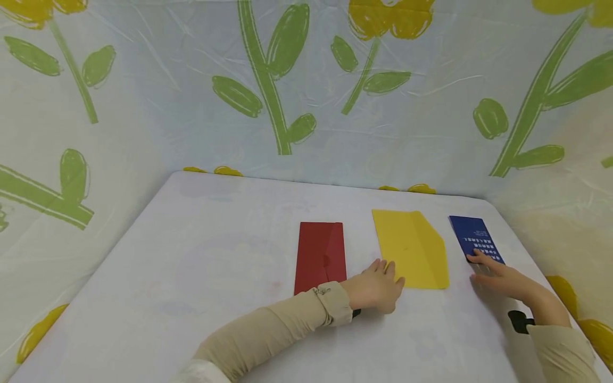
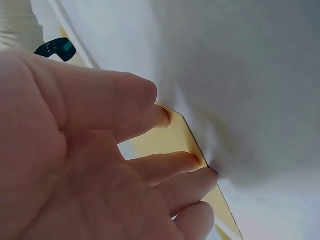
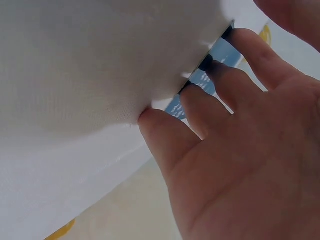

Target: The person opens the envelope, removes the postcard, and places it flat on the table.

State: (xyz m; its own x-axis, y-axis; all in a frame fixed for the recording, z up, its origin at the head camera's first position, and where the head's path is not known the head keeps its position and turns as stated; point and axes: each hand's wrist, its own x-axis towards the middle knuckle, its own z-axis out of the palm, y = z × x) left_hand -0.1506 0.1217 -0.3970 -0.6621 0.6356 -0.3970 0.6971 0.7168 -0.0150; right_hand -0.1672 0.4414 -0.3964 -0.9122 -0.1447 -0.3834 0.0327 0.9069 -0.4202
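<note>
A yellow envelope (image 1: pixel 412 244) with its flap at the right lies flat on the table. My left hand (image 1: pixel 378 290) has its outstretched fingertips on the envelope's near left corner; in the left wrist view they touch along its edge. To the right lies a dark blue card or booklet (image 1: pixel 471 231) with white print. The fingertips of my right hand (image 1: pixel 505 279) rest on its near end, and in the right wrist view several fingers press along the edge. A red envelope (image 1: pixel 318 252) lies left of the yellow one, its near end partly behind my left forearm.
The white-covered table (image 1: pixel 191 266) extends left of the red envelope and toward me. A flower-printed cloth (image 1: pixel 167 96) hangs behind and at both sides, close to the table's edges. Each wrist wears a dark band.
</note>
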